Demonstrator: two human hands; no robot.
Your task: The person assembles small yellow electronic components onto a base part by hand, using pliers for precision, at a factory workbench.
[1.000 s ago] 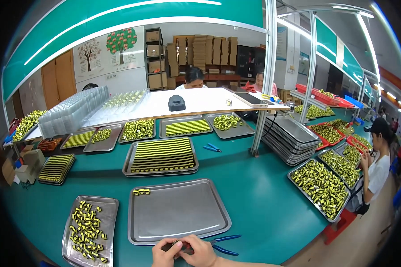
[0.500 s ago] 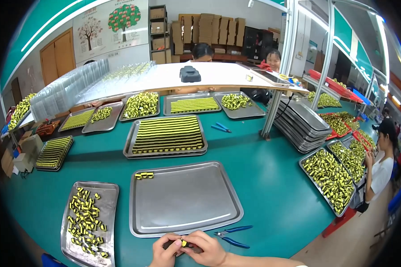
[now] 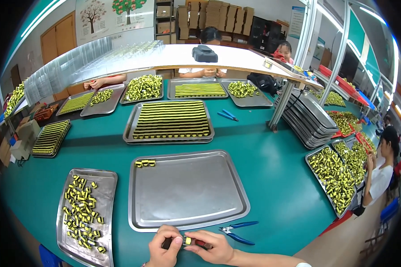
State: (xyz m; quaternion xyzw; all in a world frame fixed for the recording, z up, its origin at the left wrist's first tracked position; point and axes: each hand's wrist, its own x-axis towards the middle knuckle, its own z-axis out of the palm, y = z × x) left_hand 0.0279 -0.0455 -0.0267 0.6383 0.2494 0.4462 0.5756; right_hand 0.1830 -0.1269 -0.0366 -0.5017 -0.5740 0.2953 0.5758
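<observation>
In front of the near tray my left hand (image 3: pixel 165 247) and my right hand (image 3: pixel 214 247) are closed around a small yellow-and-black transformer-like part (image 3: pixel 188 240) with metal pins. Fingers of both hands meet at it. A dark, reddish-brown piece (image 3: pixel 203 244) shows under my right fingers; its kind is hidden. Just beyond lies a large metal tray (image 3: pixel 189 191) with a short row of similar parts (image 3: pixel 145 163) in its far left corner. Blue-handled cutters (image 3: pixel 239 232) rest to the right of my right hand.
A narrow metal tray (image 3: pixel 107 196) of loose parts stands at left. Stacked trays (image 3: pixel 169 141) with neat rows sit behind the near tray. More cutters (image 3: pixel 227 115), a shelf post (image 3: pixel 281 104), a pile of bare trays (image 3: pixel 308 120) and co-workers at the far side and right surround the table.
My hands have drawn slightly apart, and more of the small part shows between them. The whole view has shifted a little. A co-worker's forearm now shows under the shelf at far left.
</observation>
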